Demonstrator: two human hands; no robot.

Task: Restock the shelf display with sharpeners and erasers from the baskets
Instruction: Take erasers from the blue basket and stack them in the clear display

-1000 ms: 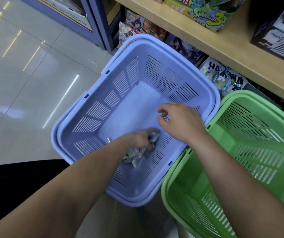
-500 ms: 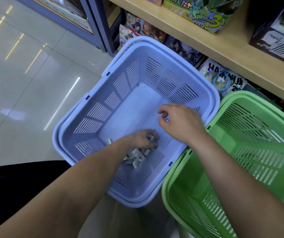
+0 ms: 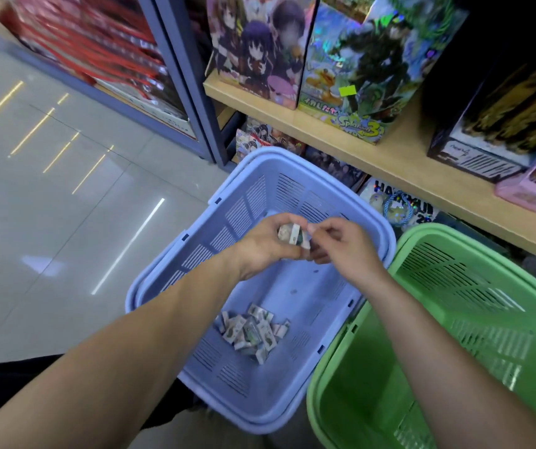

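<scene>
1. Held packets [image 3: 294, 236]: small wrapped stock, eraser or sharpener not legible. Clasped in the curled fingers of the left hand [image 3: 265, 246], above the blue basket [image 3: 253, 202]; likely bunched as 1 batch for a single trip.
2. Right hand [image 3: 346, 246]: its fingers [image 3: 320, 226] pinch the batch's right end, apparently to square it.
3. Loose packets [image 3: 250, 330]: heaped on the basket floor, below the fingers and nearer the person; not yet picked up.
4. Green basket [image 3: 373, 384]: right of the fingers; no stock visible.
5. Shelf [image 3: 399, 163]: beyond and above the fingers; presumed destination.
</scene>
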